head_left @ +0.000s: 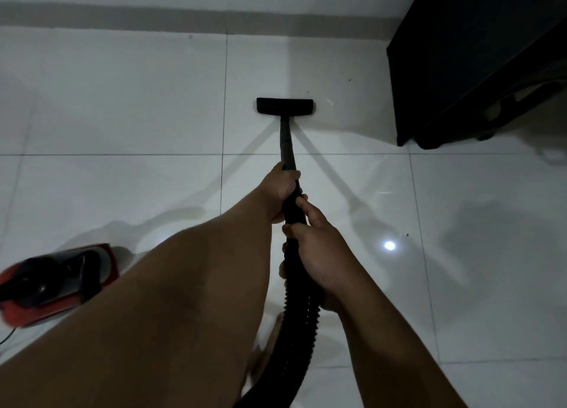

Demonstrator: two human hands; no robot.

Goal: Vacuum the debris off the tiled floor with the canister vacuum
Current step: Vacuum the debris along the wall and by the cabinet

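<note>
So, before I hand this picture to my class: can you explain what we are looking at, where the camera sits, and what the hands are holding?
The camera is worn on a person's head and looks down at their arms. Both hands grip a black vacuum wand: the left hand further down it, the right hand where the ribbed hose joins. The floor nozzle rests flat on the white tiled floor. The red canister sits at lower left. A few dark specks lie near a dark cabinet at upper right.

home interior | glossy tiled floor (122, 106) | black cabinet (478, 54)
</note>
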